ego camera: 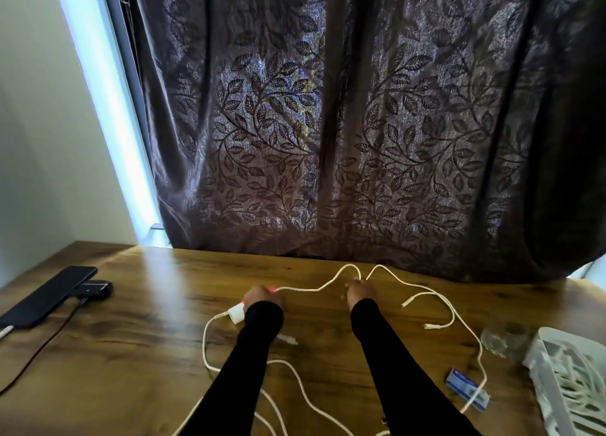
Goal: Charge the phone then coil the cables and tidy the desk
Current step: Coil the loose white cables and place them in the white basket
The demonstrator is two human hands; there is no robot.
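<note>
Your left hand (260, 296) and right hand (360, 290) each pinch a thin white charging cable (314, 289) stretched between them above the wooden counter (170, 304). The black phone (49, 296) lies far left, plugged in. Loose loops trail under your sleeves; pulling could snag them or drag the small blue card (467, 389).

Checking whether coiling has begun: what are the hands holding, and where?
Both hold a white cable: the left hand near the white adapter, the right hand farther along, at a raised loop.
</note>
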